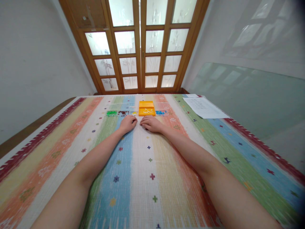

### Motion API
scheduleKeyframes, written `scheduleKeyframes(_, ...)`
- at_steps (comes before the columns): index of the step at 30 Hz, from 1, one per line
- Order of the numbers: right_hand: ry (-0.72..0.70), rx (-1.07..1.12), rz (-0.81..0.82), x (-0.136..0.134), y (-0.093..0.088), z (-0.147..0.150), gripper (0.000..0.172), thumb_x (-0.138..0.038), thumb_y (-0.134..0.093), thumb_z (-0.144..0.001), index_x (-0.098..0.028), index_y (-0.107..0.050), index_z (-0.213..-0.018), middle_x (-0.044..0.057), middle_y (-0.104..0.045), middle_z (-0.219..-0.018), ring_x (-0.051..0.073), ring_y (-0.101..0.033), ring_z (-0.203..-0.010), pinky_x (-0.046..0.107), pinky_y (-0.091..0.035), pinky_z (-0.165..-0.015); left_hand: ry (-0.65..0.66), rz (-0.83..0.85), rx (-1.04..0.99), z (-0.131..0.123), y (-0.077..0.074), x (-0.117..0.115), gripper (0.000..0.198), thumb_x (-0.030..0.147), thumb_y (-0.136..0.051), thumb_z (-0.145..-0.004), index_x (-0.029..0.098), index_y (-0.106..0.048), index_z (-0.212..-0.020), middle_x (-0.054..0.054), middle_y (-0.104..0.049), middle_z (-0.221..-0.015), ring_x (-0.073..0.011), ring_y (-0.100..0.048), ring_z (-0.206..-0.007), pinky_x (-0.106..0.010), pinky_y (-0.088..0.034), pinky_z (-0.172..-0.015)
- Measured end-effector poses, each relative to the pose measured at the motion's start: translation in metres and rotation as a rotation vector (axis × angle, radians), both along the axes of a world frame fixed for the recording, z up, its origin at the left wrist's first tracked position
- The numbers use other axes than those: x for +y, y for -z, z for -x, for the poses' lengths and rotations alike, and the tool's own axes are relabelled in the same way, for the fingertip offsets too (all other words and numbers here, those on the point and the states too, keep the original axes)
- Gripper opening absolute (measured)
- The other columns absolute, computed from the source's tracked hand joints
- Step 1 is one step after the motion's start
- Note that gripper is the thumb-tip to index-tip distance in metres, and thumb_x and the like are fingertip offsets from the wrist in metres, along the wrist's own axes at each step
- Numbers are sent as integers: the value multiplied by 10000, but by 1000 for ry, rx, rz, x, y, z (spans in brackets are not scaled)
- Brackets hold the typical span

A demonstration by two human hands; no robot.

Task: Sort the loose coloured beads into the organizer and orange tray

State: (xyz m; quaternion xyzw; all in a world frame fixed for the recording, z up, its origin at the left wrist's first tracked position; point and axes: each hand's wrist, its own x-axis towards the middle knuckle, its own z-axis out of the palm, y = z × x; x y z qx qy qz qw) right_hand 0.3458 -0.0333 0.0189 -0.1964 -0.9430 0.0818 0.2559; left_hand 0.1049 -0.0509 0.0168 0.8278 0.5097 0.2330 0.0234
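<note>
Both my forearms stretch forward over a striped, many-coloured tablecloth (143,165). My left hand (128,123) rests on the cloth with its fingers curled in, and nothing shows in it. My right hand (150,123) lies beside it, palm down, fingers bent and close together; whether it holds anything is hidden. Just beyond the hands stands an open orange box (146,108) with small pale pieces inside. A row of small pieces lies to either side of the box: green ones (111,112), dark ones (123,112) and blue ones (160,112).
A white printed sheet of paper (203,107) lies at the far right of the table. Wooden doors with frosted glass panes (140,47) stand behind the table. A white wall runs along the left, and a glass panel (250,92) leans on the right.
</note>
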Motion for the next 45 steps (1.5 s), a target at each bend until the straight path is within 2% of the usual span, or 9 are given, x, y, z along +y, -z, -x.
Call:
scheduleKeyframes(16, 30, -30, -13, 1, 4, 2, 320, -261, -499, -1079, -214, -793, -1196, 107, -763, -1213, 232, -687, -1118, 393, -503, -1027, 3, 10, -5, 1, 0, 1, 258, 288, -542, -980, 203, -784, -956, -91, -719, -986, -241, -637, -992, -385, -506, -959)
scheduleKeyframes(24, 263, 120, -35, 16, 10, -10, 335, -283, -512, -1081, -227, -741, -1318, 118, -714, -1340, 260, -641, -1244, 443, -479, -1095, 48, 10, 11, -1, 0, -2, 267, 287, -530, -990, 195, -781, -992, -96, -715, -1000, -246, -635, -994, -402, -504, -976)
scheduleKeyframes(29, 443, 230, -39, 30, 9, -25, 388, -296, -451, -1092, -229, -719, -1364, 119, -682, -1401, 277, -621, -1293, 469, -476, -1131, 150, 13, 40, -8, -1, -7, 261, 275, -536, -992, 221, -770, -1092, -100, -712, -1108, -263, -629, -1109, -428, -489, -1045)
scheduleKeyframes(33, 535, 245, -37, 38, 12, -33, 412, -269, -455, -1068, -198, -705, -1388, 148, -666, -1418, 296, -612, -1308, 497, -458, -1163, 255, 15, 47, -14, -3, -12, 296, 289, -536, -1008, 243, -733, -1223, -100, -698, -1257, -264, -602, -1222, -444, -454, -1124)
scheduleKeyframes(39, 522, 228, -20, 42, 25, -36, 461, -303, -492, -1049, -214, -622, -1483, 137, -593, -1513, 297, -528, -1415, 534, -424, -1211, 363, 42, 79, -18, 0, -12, 415, 346, -475, -1056, 249, -631, -1429, -86, -590, -1526, -247, -474, -1454, -461, -292, -1277)
scheduleKeyframes(42, 509, 236, -22, 42, 28, -35, 434, -302, -463, -1062, -206, -659, -1438, 143, -608, -1491, 295, -535, -1411, 536, -422, -1214, 375, 61, 110, -17, 3, -10, 452, 374, -429, -1078, 240, -601, -1473, -78, -562, -1569, -246, -425, -1505, -457, -247, -1302)
scheduleKeyframes(45, 514, 234, -18, 41, 29, -32, 420, -303, -474, -1061, -191, -681, -1409, 162, -631, -1457, 308, -552, -1392, 551, -425, -1207, 370, 73, 110, -18, 4, -9, 462, 364, -390, -1090, 232, -603, -1479, -76, -580, -1554, -246, -433, -1500, -456, -258, -1300)
